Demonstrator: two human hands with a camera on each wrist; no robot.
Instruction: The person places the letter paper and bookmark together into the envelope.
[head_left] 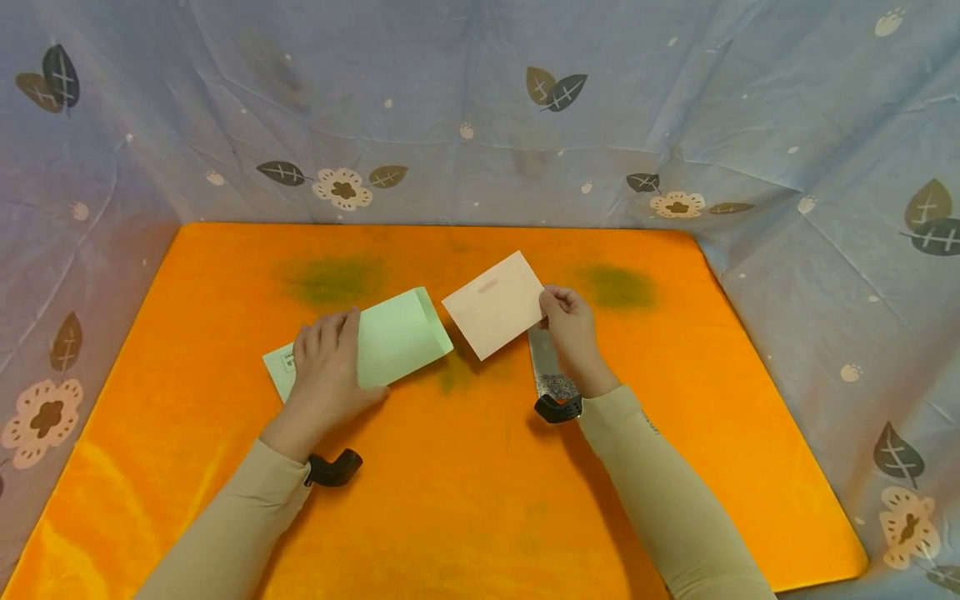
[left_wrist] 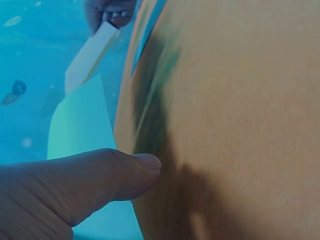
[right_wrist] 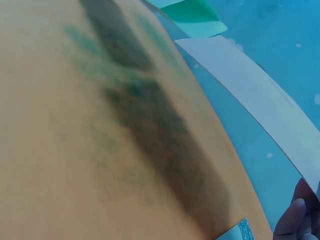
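My left hand point(head_left: 326, 358) grips a pale green envelope point(head_left: 401, 337), fingers across its face and thumb by the lower edge. The envelope's flap end faces right, and small print shows at its left end. A pale pink card point(head_left: 491, 308) is pinched by one edge in my right hand point(head_left: 572, 329), held above the table just right of the envelope's flap. In the right wrist view the card point(right_wrist: 265, 95) tilts above the table edge, with the fingertips at its lower right. Beneath my right hand lies a greyish strip point(head_left: 543, 354) with a patterned end, partly hidden.
An orange cloth-covered table point(head_left: 465, 500) with dark greenish smudges carries everything. Bluish-grey curtains point(head_left: 465, 100) printed with leaves and flowers enclose its back and sides. A black wrist device point(head_left: 333, 468) sits on the left wrist, another point(head_left: 558, 408) on the right.
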